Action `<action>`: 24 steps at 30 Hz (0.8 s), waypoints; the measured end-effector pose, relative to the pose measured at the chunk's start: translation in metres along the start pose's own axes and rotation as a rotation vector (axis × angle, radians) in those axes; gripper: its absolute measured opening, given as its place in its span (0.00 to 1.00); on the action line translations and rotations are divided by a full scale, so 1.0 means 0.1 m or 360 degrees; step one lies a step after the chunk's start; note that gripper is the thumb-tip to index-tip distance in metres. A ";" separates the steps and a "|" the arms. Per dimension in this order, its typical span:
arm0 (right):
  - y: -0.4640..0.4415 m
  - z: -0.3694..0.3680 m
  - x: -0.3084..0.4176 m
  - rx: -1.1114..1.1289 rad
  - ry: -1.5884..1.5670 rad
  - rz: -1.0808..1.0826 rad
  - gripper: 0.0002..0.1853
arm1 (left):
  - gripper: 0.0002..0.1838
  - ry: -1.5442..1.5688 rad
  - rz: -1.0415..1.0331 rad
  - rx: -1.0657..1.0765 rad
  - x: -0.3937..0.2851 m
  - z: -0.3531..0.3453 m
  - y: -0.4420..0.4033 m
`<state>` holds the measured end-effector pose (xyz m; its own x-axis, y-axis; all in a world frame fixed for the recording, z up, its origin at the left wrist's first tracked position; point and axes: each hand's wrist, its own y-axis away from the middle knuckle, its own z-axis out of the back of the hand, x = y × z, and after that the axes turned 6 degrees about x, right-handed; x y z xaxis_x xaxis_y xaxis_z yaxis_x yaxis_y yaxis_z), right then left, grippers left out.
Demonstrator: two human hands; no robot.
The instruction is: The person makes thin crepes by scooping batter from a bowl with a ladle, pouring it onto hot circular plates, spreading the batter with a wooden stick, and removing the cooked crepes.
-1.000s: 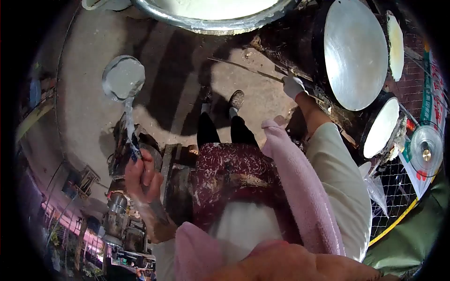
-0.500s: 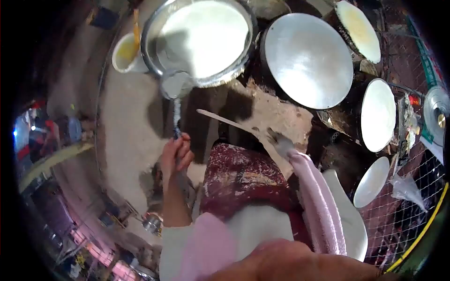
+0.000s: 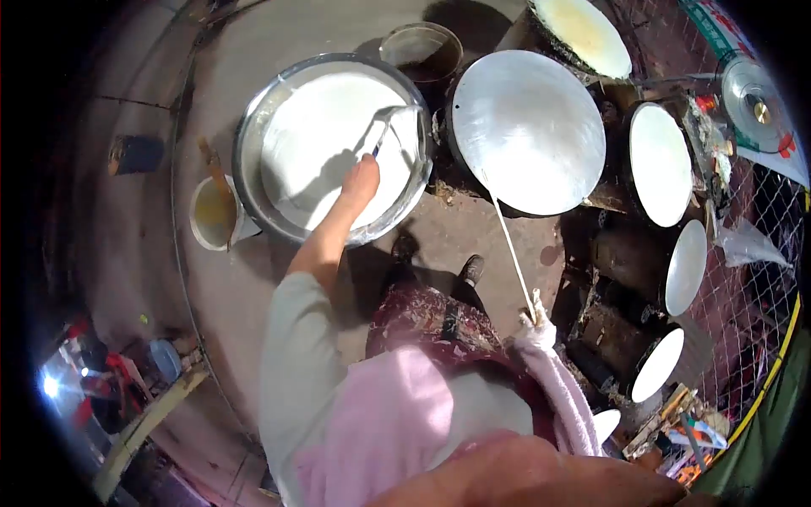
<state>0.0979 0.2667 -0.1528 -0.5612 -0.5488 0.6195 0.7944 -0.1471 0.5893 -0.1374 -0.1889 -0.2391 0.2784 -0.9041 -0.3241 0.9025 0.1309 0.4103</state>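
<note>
Holds ladle (image 3: pixel 404 118) by its dark handle (image 3: pixel 377 149) w/ left hand (image 3: pixel 361 179), w/ fingers curled shut round it, over the right part of big metal basin (image 3: pixel 247 173), near the inside of the right rim. Can't tell if dipped in or just above white batter (image 3: pixel 317 135). Casts dark shadow across batter. Grips thin pale stick (image 3: pixel 509 241) near its near end w/ whitish-covered right hand (image 3: pixel 536 328), w/ fingers bunched round it; can't tell exact placement of each, nor if gloved or coated. Slants stick away to the far left, w/ far tip at near-left part of large bare griddle (image 3: pixel 532 127), just right of basin; can't tell if touching. To left of basin, see small white pot (image 3: pixel 201 232) w/ yellowish contents & brown-handled tool (image 3: pixel 218 182) leaning in it. Beyond, betw. basin & griddle, see round container (image 3: pixel 420 52). At far right, note pan w/ pale yellow layer (image 3: pixel 583 32); right of griddle, white-topped round pan (image 3: pixel 661 165), then two smaller white rounds (image 3: pixel 686 268) nearer. Approx. beside wire mesh (image 3: pixel 773 220) at right, see clear plastic bag (image 3: pixel 752 245) & metal disc w/ knob (image 3: pixel 754 101).
</note>
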 end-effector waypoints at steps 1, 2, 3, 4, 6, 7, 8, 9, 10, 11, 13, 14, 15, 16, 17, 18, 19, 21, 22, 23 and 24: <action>0.00 -0.07 0.00 0.0084 -0.0144 -0.0226 0.33 | 0.10 0.0012 0.0030 0.0007 0.07 -0.03 -0.24; 0.05 -0.16 -0.13 0.0063 -0.0199 -0.0023 0.34 | 0.11 0.0027 0.0069 0.0011 0.13 -0.08 -0.34; 0.09 -0.24 -0.24 0.0051 -0.0254 0.0181 0.34 | 0.12 -0.0013 0.0035 0.0080 0.22 -0.15 -0.41; 0.14 -0.30 -0.14 0.0031 -0.0463 0.0111 0.35 | 0.14 -0.0054 0.0003 0.0141 0.32 -0.18 -0.45; 0.19 -0.36 0.04 0.0001 -0.0877 -0.0022 0.36 | 0.16 -0.0114 -0.0102 0.0297 0.44 -0.30 -0.45; 0.18 -0.37 -0.03 0.0067 -0.0536 -0.0035 0.37 | 0.17 -0.0143 -0.0179 0.0396 0.49 -0.36 -0.41; 0.17 -0.41 -0.01 0.0083 -0.0491 -0.0058 0.37 | 0.19 -0.0172 -0.0253 0.0495 0.52 -0.41 -0.33; 0.15 -0.44 0.08 0.0105 -0.0444 -0.0083 0.37 | 0.23 0.0027 -0.0104 0.0511 0.50 -0.43 -0.18; 0.15 -0.47 0.11 0.0123 -0.0398 -0.0100 0.37 | 0.24 -0.0053 -0.0107 0.0521 0.55 -0.58 -0.10; 0.13 -0.55 0.05 0.0164 -0.0813 0.0196 0.37 | 0.23 0.0628 0.0164 0.0683 0.54 -0.69 0.05; 0.10 -0.62 -0.01 0.0262 -0.0638 0.0197 0.34 | 0.21 0.1693 0.0489 0.0902 0.51 -0.91 0.41; 0.09 -0.64 -0.01 0.0299 -0.0312 0.0203 0.33 | 0.21 0.2068 0.0536 0.0986 0.50 -0.98 0.61; 0.19 -0.56 0.43 0.0366 0.0154 0.0072 0.28 | 0.20 0.2251 0.0518 0.0999 0.45 -0.97 0.84; 0.19 -0.62 0.10 0.0324 0.0021 0.0315 0.26 | 0.20 0.2429 0.0473 0.1039 0.31 -0.99 1.02; 0.28 -0.57 -0.03 0.0322 -0.0048 0.0397 0.26 | 0.20 0.2654 0.0474 0.0993 0.21 -1.07 1.17; 0.42 -0.43 0.02 0.0363 -0.0099 0.0387 0.26 | 0.20 0.2877 0.0481 0.0968 0.10 -1.18 1.30; 0.50 -0.30 0.05 0.0359 -0.0116 0.0347 0.26 | 0.18 0.3039 0.0432 0.0910 -0.06 -1.21 1.41; 0.67 -0.13 0.06 0.0391 -0.0114 0.0339 0.27 | 0.16 0.3434 0.0380 0.0930 -0.29 -1.21 1.62; 0.71 -0.08 0.05 0.0389 -0.0110 0.0343 0.27 | 0.15 0.3667 0.0385 0.1015 -0.37 -1.20 1.72; 0.79 -0.06 0.10 0.0400 -0.0100 0.0363 0.27 | 0.15 0.3758 0.0354 0.0977 -0.36 -1.06 1.85; 0.83 0.01 0.09 0.0421 -0.0092 0.0383 0.27 | 0.15 0.3840 0.0331 0.0932 -0.42 -0.97 1.96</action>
<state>0.1582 0.2500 -0.0978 -0.3836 -0.4935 0.7806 0.8221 0.2026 0.5321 0.0594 -0.0857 -0.2281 0.4015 0.9142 -0.0554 0.8071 -0.3246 0.4933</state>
